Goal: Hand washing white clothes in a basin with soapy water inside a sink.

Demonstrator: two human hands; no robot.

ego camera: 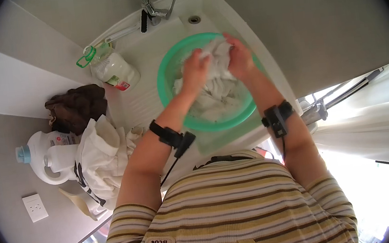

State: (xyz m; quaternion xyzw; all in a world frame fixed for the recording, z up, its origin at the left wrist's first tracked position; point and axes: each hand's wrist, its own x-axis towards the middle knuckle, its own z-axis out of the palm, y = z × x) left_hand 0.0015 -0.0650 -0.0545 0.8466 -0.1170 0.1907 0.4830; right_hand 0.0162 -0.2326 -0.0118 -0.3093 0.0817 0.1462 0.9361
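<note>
A round green plastic basin stands in a white laundry sink. Soapy, cloudy water fills part of it, with a white wet cloth lying half under the surface. My left hand grips a bunched part of this cloth above the water. On the other side of the raised bunch, my right hand holds it too, fingers curled around the fabric. Both hands are slightly blurred. The cloth's full shape is hidden by its folds and the water.
A chrome faucet and a drain hole lie beyond the basin. To the left are a clear plastic jug, a dark brown cloth, a white detergent bottle and white clothing. A wall socket is lower left.
</note>
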